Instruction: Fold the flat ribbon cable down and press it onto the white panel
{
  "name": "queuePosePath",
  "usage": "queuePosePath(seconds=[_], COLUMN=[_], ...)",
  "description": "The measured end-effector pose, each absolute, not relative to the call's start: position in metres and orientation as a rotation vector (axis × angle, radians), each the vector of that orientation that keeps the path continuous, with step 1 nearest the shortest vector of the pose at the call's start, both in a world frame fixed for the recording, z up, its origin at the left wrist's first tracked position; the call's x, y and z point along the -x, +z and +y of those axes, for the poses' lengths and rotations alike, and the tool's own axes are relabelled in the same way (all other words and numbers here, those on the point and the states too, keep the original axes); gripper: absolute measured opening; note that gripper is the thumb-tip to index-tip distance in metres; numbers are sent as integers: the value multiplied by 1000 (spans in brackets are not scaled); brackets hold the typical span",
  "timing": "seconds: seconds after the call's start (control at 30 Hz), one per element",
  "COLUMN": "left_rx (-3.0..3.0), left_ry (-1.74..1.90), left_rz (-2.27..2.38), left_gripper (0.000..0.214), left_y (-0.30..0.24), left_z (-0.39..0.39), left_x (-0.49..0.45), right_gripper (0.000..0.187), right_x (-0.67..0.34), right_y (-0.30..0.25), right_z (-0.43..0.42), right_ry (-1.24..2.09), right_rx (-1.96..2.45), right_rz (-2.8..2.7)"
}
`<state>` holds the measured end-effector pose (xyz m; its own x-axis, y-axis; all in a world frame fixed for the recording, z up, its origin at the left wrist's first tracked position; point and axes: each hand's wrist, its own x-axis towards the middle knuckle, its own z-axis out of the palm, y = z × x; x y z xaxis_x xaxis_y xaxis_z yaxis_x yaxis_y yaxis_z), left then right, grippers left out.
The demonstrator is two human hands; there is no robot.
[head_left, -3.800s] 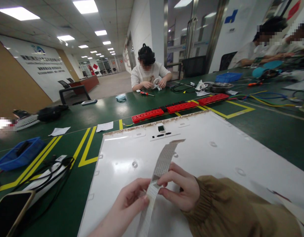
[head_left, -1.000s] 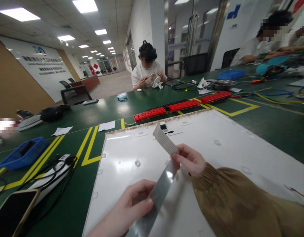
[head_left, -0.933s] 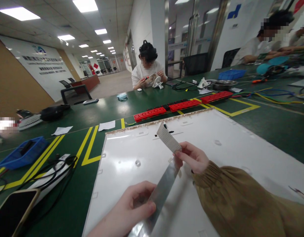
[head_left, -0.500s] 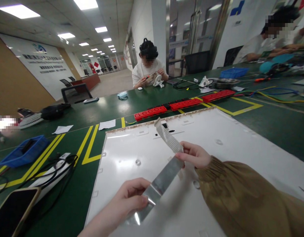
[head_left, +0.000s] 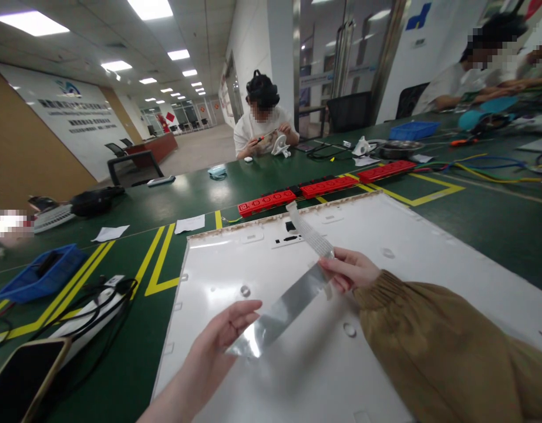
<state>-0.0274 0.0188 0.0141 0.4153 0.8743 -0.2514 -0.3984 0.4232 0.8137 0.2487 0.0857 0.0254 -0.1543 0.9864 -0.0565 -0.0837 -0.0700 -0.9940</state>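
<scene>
A flat ribbon cable (head_left: 282,308), silvery and foil-like along its lower length and grey and ribbed at its upper end, hangs over a large white panel (head_left: 218,264). My right hand (head_left: 352,270) pinches the cable near the middle, between thumb and fingers. Close to the lower foil end, my left hand (head_left: 226,329) has its fingers stretched out; whether they brush the foil is unclear. Holes, slots and small raised rings show in the panel's surface.
Red power strips (head_left: 267,203) lie beyond the panel. To the left are a phone (head_left: 24,376), a white power strip with black cables (head_left: 90,311) and a blue bin (head_left: 44,273). Across the green table (head_left: 182,202), a person (head_left: 264,126) handles a white part.
My left hand has let go of the foil and moved slightly up and left, its fingers opening. My right hand has shifted a little right and up with the cable.
</scene>
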Motion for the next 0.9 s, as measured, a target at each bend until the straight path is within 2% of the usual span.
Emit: queuePosePath(seconds=[0.13,0.3,0.4,0.53,0.63,0.77,0.9], left_rx=[-645,-498,-575,-775,-918,-1037,-1118], left_ry=[1109,1387,1425,1408,1432,1465,1464], left_rz=[758,848,911,1043,1165,1305,1342], left_gripper=[43,36,38,51,54,52,40], left_y=[18,24,22,16,13,10,9], left_z=[23,29,29,28,28,30,28], left_x=[24,20,18,14,14,17,19], right_gripper=[45,35,28,19,17,22,20], right_x=[-250,-244,-241,-240,-241,-245,-249], right_y=[31,29,28,24,19,10,2], right_z=[84,71,64,58,57,64,76], right_ry=[1267,1034,942,791,667,587,446], right_rx=[1076,1056,1036,972,974,937,910], right_rz=[-1174,-1196,-1344,-1642,-1756,-1967,-2174])
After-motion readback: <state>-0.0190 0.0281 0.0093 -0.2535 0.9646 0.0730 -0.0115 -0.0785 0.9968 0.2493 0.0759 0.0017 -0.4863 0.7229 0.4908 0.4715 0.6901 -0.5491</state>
